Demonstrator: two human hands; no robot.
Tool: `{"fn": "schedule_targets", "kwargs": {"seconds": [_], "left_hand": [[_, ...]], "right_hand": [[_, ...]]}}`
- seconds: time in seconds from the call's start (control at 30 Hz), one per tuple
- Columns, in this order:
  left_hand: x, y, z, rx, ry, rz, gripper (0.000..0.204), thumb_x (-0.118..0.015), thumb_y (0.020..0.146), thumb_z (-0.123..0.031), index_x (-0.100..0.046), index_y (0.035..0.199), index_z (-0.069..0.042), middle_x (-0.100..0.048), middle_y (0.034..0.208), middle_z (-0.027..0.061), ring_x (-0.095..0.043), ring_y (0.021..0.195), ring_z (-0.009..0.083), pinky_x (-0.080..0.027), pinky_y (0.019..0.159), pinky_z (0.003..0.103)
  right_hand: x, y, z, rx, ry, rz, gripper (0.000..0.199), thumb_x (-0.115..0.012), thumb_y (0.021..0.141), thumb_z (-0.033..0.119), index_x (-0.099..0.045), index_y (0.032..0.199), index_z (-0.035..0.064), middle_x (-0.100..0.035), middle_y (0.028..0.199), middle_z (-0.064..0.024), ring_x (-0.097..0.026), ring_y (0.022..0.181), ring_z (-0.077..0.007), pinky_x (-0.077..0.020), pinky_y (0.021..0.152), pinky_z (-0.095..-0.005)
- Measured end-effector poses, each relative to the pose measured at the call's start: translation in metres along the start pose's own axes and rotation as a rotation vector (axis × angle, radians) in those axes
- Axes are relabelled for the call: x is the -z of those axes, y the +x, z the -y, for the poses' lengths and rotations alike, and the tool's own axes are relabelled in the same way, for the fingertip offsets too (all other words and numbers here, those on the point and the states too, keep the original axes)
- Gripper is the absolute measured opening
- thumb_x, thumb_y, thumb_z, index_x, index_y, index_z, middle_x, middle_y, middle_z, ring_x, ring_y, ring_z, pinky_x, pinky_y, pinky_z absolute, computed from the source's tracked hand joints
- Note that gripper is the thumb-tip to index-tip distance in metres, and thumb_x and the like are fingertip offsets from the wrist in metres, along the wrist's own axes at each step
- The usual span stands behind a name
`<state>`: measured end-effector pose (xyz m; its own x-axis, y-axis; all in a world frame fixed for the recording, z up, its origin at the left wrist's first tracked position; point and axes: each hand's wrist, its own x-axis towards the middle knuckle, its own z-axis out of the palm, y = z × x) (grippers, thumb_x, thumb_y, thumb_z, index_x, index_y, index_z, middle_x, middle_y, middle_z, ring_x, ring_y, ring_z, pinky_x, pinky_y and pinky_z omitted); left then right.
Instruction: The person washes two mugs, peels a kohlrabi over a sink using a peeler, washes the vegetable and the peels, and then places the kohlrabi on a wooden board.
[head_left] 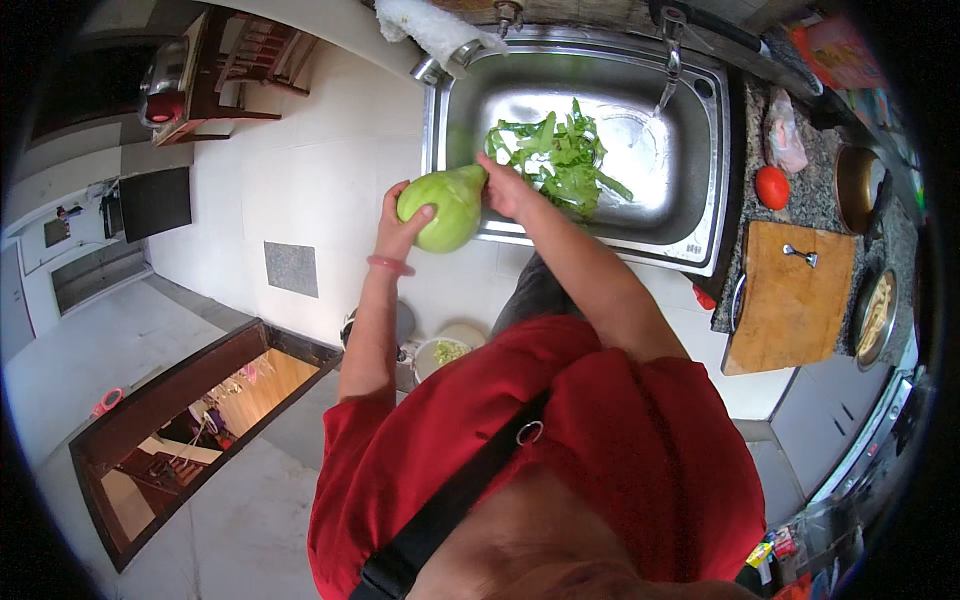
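A large pale green gourd (445, 212), rounded at one end and narrowing at the other, hangs just off the left front corner of the steel sink (655, 185). My left hand (401, 222) is wrapped round its broad end, the thumb lying across the skin. At the narrow end my right hand (508, 192) grips the gourd, its fingers partly hidden behind it. Loose green leaves and stems (568, 160) lie on the sink's bottom. Over the sink's far right side reaches a metal tap (671, 68).
Right of the sink, the counter bears a tomato (772, 187), a wooden cutting board (790, 300), a pot (858, 190) and a dish of pale food (877, 316). A bucket (424, 362) with green scraps stands near my legs. A white cloth (432, 28) hangs by the sink's far left corner.
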<state>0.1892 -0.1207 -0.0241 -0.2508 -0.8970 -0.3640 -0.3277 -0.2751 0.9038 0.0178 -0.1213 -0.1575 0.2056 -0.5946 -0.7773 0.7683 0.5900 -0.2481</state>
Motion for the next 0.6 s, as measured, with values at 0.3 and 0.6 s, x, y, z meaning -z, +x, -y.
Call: {"fn": "schedule_targets", "kwargs": {"seconds": [0.3,0.6], "left_hand": [[-0.078,0.014,-0.004,0.141,-0.443,-0.159,0.052,-0.047,0.082,-0.041,-0.038,0.115,-0.002,-0.049,0.106,0.0120,-0.051,0.092,0.0210,-0.044,0.079,0.033],[-0.228,0.112,-0.002,0.683,-1.043,0.583,0.066,-0.036,0.072,-0.066,-0.043,0.119,-0.019,-0.044,0.121,0.0083,-0.043,0.108,0.0319,-0.027,0.086,0.059]], "right_hand": [[0.003,-0.048,0.059,0.186,0.355,-0.046,0.028,-0.053,0.080,0.028,-0.052,0.088,0.0010,-0.056,0.080,-0.0115,-0.056,0.076,-0.0248,-0.0474,0.072,-0.0397],[0.100,-0.113,0.179,0.854,0.102,-0.370,0.024,-0.052,0.080,0.021,-0.045,0.095,0.0040,-0.056,0.083,-0.0112,-0.054,0.073,-0.0209,-0.0464,0.068,-0.0330]]}}
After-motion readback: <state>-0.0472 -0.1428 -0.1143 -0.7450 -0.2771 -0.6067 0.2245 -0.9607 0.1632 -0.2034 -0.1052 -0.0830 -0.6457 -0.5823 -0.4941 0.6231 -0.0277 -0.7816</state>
